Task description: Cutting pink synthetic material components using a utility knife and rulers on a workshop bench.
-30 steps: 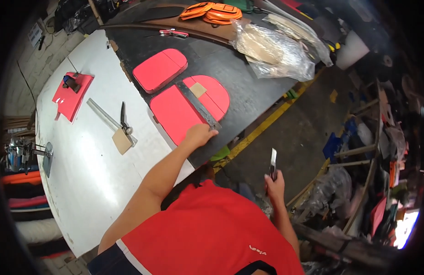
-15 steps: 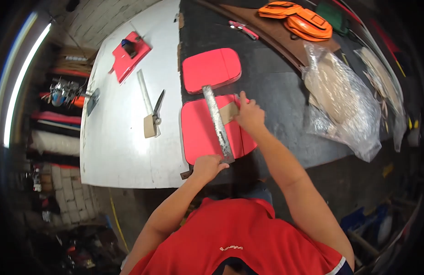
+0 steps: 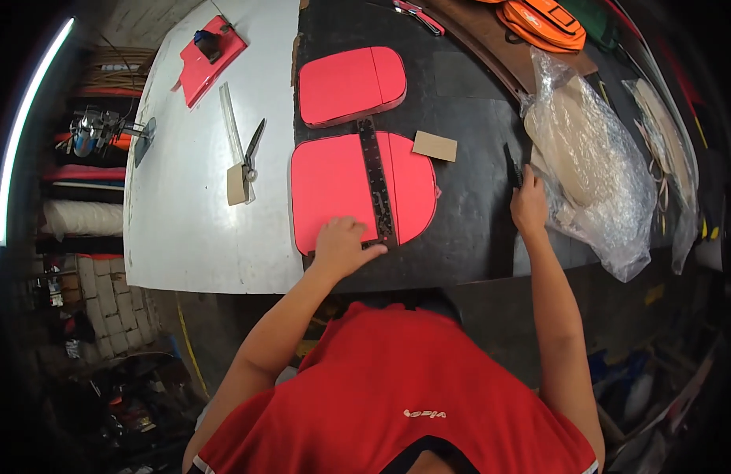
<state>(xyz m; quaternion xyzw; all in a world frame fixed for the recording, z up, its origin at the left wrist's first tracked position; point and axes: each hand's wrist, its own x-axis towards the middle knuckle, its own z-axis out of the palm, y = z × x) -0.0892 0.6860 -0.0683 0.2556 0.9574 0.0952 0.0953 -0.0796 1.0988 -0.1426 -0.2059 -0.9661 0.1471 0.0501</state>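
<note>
A large red rounded sheet [image 3: 338, 189] lies flat on the black mat [image 3: 476, 103]. A black ruler [image 3: 377, 178] runs across the sheet from far to near. My left hand [image 3: 345, 246] presses down on the sheet's near edge, fingers spread, touching the ruler's near end. My right hand [image 3: 529, 204] rests on the mat to the right, fingers curled around the near end of a dark cutting knife [image 3: 511, 164]. A second red sheet [image 3: 349, 83] lies farther back. A small cardboard piece [image 3: 435, 146] sits between the ruler and the knife.
Scissors [image 3: 251, 154], a clear ruler [image 3: 229, 114] and a red piece with a dark object on it [image 3: 211, 49] lie on the white table [image 3: 191, 221]. A plastic bag of pale pieces [image 3: 594, 170] sits right of my right hand. Orange items [image 3: 543, 20] lie far back.
My right hand left the ruler and the red sheet and moved right to the knife on the mat. My left hand stays at the ruler's near end. The cardboard piece now lies off the sheet.
</note>
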